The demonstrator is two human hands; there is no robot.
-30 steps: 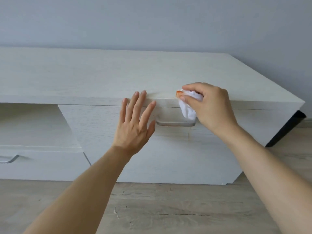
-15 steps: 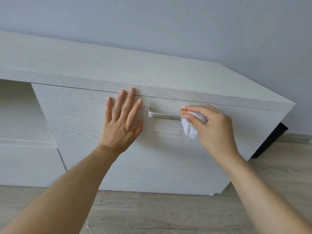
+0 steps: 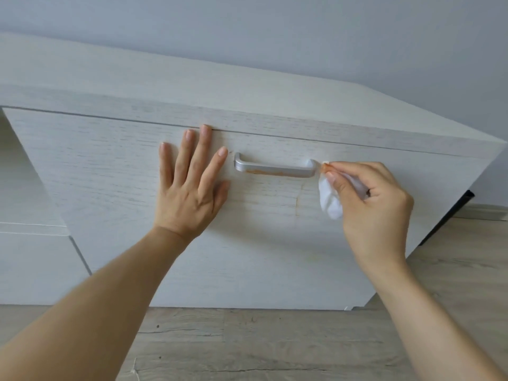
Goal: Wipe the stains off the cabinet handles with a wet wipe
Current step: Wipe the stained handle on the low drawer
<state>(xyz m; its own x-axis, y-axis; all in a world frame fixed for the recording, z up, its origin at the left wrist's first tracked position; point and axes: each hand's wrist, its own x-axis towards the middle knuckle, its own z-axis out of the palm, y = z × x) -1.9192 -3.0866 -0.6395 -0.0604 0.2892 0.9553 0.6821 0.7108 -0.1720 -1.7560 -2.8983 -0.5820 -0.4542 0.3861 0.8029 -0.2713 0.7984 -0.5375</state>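
Note:
A silver bar handle (image 3: 275, 168) sits on the white cabinet's drawer front (image 3: 110, 166), with an orange-brown stain along its lower edge. A faint orange streak runs down the panel below the handle's right part. My right hand (image 3: 371, 204) pinches a crumpled white wet wipe (image 3: 331, 200), whose orange-tinted tip is just off the handle's right end. My left hand (image 3: 192, 185) presses flat on the drawer front to the left of the handle, fingers spread and straight.
The cabinet top (image 3: 192, 86) juts out above the drawer, under a grey wall. A lower drawer unit (image 3: 33, 259) stands at the left. Wood-look floor (image 3: 261, 345) lies below. A dark object (image 3: 445, 218) leans behind the cabinet's right side.
The view has dropped and moved closer, so the whole handle now shows. My right hand slid with the wipe off the handle to its right end. My left hand stayed flat on the drawer front.

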